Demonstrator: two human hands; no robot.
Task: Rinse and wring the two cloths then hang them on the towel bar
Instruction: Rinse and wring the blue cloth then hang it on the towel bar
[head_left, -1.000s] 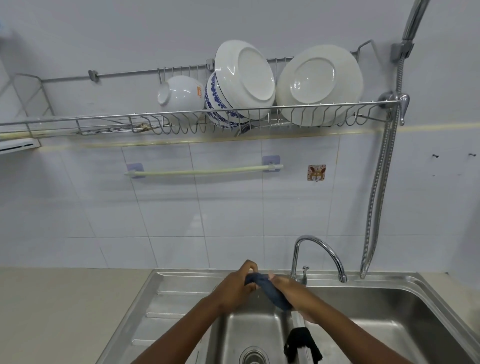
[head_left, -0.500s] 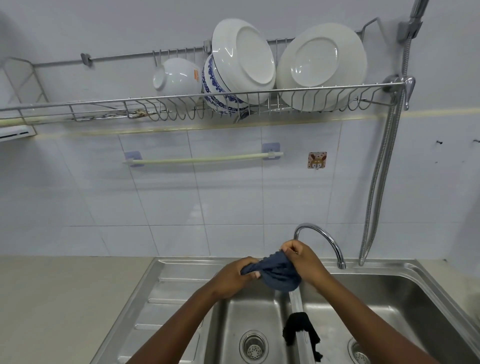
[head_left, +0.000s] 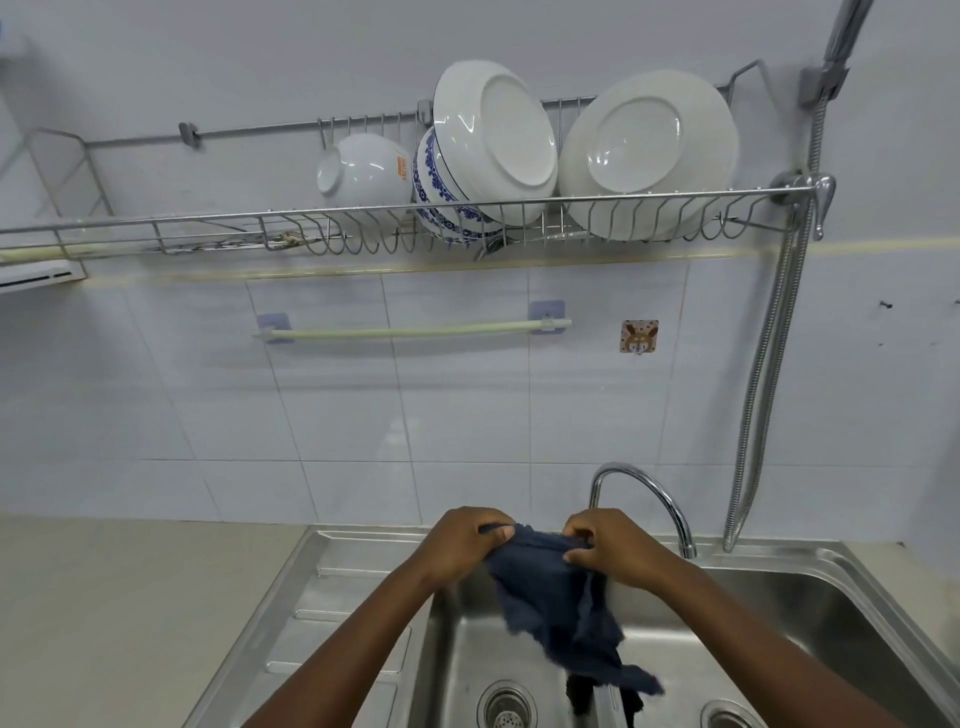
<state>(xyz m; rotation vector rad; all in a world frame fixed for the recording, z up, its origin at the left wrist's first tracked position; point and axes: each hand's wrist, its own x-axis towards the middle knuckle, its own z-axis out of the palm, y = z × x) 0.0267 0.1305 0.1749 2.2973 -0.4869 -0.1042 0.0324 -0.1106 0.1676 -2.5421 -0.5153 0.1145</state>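
Observation:
A dark blue cloth (head_left: 561, 613) hangs over the steel sink (head_left: 857, 587), held by its top edge. My left hand (head_left: 467, 545) grips its left corner and my right hand (head_left: 613, 551) pinches its right corner. The cloth is partly spread and droops down. A black cloth (head_left: 582, 693) is draped over the divider between the two basins, mostly hidden behind the blue one. The pale towel bar (head_left: 415, 330) is on the tiled wall above, with nothing on it.
A curved faucet (head_left: 649, 488) rises just behind my right hand. A wire dish rack (head_left: 208, 221) with white bowls and plates (head_left: 649, 150) juts out above the bar. A shower hose (head_left: 769, 374) hangs at the right. A beige counter (head_left: 104, 613) lies to the left.
The blue cloth was twisted tight between my hands; it has since been lifted and untwisted, and now hangs open from its top corners. The view has tilted down slightly.

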